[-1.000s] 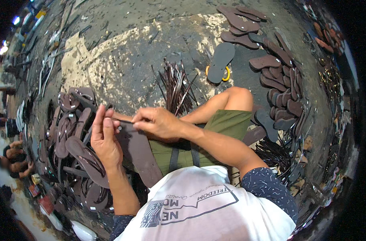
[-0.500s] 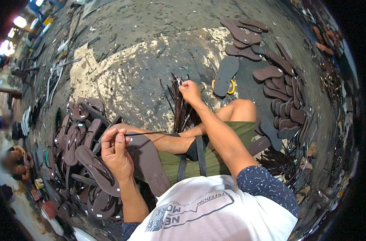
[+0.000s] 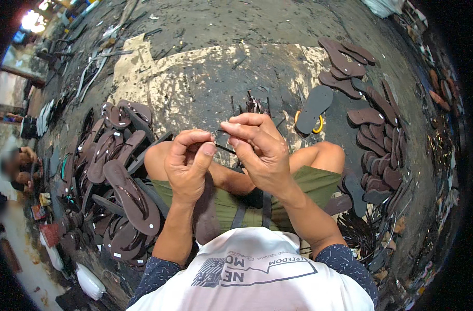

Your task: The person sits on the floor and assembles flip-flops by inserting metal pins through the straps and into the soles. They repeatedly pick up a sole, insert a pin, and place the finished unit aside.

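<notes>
In front of my lap, my left hand (image 3: 189,163) is closed, thumb and forefinger pinched on a thin dark strap (image 3: 226,149). It runs across to my right hand (image 3: 262,150), whose fingers are also pinched together around its other end. My fingers hide both ends of the strap. Behind my right hand, a bundle of similar dark straps (image 3: 254,105) lies on the floor, partly covered by that hand. A brown sandal sole (image 3: 204,215) rests across my lap beside my left forearm.
A heap of brown flip-flops (image 3: 130,199) lies on the left. Loose brown soles (image 3: 379,132) are spread on the right, near a dark grey sole (image 3: 314,106) over yellow-handled scissors (image 3: 319,124). More dark straps (image 3: 357,228) lie right of my knee. Another person (image 3: 26,168) sits far left.
My right hand has come back from the strap bundle toward my left hand. My left hand has moved right and up with the strap, and the two now meet. The view has shifted.
</notes>
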The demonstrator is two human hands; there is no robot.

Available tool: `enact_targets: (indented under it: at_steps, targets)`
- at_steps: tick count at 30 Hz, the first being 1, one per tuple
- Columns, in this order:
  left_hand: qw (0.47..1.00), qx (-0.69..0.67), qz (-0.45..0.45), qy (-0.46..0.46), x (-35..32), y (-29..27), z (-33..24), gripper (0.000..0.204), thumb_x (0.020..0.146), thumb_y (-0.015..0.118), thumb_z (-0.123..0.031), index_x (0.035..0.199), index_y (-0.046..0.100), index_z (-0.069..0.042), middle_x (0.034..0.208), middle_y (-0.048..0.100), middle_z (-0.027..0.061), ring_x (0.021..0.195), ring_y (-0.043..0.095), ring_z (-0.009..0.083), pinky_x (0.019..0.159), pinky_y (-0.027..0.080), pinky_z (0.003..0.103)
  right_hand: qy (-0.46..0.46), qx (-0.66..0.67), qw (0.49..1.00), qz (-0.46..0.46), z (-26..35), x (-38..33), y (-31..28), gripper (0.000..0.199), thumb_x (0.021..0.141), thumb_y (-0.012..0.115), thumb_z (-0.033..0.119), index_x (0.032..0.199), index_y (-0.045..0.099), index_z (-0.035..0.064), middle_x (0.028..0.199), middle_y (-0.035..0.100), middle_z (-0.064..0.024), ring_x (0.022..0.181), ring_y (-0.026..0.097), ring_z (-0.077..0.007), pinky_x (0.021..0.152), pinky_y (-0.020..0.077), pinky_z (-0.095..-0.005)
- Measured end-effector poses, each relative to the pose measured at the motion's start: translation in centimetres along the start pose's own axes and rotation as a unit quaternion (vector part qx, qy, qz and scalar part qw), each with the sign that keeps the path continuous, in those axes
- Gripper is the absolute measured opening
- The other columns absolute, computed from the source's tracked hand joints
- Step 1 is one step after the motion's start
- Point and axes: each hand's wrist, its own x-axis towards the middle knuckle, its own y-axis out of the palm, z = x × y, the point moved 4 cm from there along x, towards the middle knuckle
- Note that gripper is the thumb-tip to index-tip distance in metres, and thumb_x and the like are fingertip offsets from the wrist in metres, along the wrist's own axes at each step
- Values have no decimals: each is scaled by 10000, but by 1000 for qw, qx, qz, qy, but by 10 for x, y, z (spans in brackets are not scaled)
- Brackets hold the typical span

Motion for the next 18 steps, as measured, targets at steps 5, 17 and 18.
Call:
enact_targets:
  at_steps: [5,17,18]
  targets:
    - [999,12,-27,17,-8,0,-5,331,929,702,53,1244,614,5,1120,672,87,1002,655,127,885,538,239,61,72,995,-39,7,-4,5,252,852,677,-56,1089,724,16,997,700,-125,930,699,-242,781,572,-346]
    - [999,-31,-12,1,-9,3,-8,407,931,708,51,1322,602,12,1182,712,131,1108,677,169,968,541,279,-77,-53,995,19,22,-2,0,245,815,726,-80,1034,719,27,1020,707,-118,916,708,-227,788,571,-328]
    - [999,-32,-10,8,-9,3,-8,388,931,710,48,1307,616,14,1180,716,133,1105,680,172,969,543,282,-75,-54,996,23,21,-2,0,241,818,724,-82,1034,719,26,1021,708,-114,916,709,-217,786,573,-318]
